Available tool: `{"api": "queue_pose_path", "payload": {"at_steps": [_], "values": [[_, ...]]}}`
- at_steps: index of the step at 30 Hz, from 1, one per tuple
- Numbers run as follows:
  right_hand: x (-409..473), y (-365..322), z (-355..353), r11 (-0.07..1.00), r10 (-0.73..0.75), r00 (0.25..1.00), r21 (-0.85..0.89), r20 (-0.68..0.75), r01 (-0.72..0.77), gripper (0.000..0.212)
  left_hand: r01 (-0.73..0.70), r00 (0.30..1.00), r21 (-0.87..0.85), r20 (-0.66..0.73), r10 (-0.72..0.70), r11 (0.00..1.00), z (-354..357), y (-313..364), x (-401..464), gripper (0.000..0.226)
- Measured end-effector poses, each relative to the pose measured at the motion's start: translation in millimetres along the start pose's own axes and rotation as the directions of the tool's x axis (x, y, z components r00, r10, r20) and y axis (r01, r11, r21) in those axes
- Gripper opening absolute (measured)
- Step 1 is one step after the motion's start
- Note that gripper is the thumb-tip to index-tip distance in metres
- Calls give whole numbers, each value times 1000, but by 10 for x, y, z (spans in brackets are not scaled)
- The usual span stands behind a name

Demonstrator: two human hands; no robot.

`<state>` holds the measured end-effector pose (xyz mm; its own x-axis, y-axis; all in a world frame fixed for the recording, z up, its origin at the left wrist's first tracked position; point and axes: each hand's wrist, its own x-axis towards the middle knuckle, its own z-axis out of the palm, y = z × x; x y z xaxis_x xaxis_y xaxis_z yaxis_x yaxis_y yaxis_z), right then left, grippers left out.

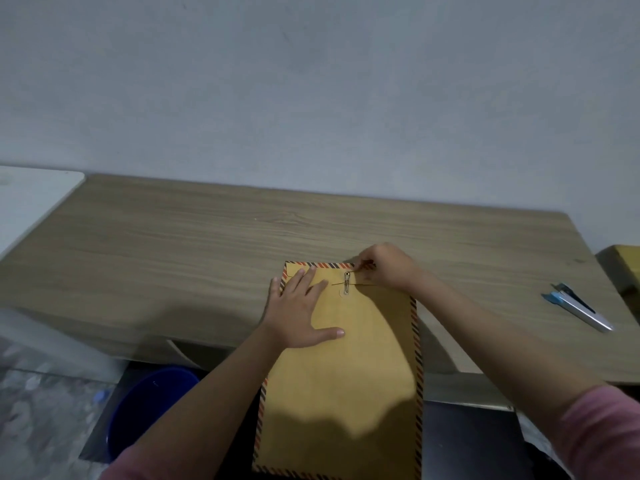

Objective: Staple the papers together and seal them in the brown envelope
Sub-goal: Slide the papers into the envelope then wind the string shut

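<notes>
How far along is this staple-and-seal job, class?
Looks done: no loose papers show, the stapler lies aside, and the brown envelope has its flap folded down. In hand: the left hand presses it flat while the right hand pulls the string at the clasp. Left: finish winding.

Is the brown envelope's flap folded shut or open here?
Folded shut: the brown envelope lies flat, its string held by the right hand at the clasp.

The left hand covers part of the brown envelope; the papers cannot be seen; right of the envelope, the right hand hides where the thin string ends.
</notes>
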<state>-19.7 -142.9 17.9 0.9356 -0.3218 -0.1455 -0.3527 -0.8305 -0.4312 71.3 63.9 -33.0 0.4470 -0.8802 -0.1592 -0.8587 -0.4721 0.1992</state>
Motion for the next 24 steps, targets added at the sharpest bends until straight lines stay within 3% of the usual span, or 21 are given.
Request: {"api": "queue_pose_path", "payload": {"at_steps": [2, 7, 11, 14, 16, 18, 21, 24], "values": [[-21, -89, -126, 999, 37, 999, 40, -1, -37, 19, -14, 999, -8, -50, 14, 1000, -105, 105, -23, 94], [-98, -420, -635, 958, 127, 992, 262, -15, -119, 15, -159, 900, -291, -436, 17, 944, -659, 620, -227, 67], [-167, -785, -1172, 819, 196, 980, 555, -34, -144, 17, -221, 856, -403, -516, -22, 888, -1225, 926, -434, 85], [-201, -1076, -1531, 614, 215, 976, 783, -45, -100, 11, -243, 852, -449, -523, -32, 860, -1577, 969, -556, 108], [-195, -1269, -1727, 484, 188, 981, 874, -50, -48, 11, -291, 826, -486, -562, -40, 824, -1780, 946, -618, 111], [-174, -1462, -1898, 377, 159, 985, 926, -70, 5, 19, -381, 759, -479, -651, -28, 791, -1949, 874, -646, 95], [-139, -1729, -2082, 230, 112, 986, 969, -122, 93, 18, -527, 589, -415, -808, -34, 741, -2209, 659, -659, 66], [-73, -1930, -2141, 178, 18, 983, 968, -184, 178, 20, -490, 478, -274, -879, -8, 828, -2494, 392, -683, 65]]}}
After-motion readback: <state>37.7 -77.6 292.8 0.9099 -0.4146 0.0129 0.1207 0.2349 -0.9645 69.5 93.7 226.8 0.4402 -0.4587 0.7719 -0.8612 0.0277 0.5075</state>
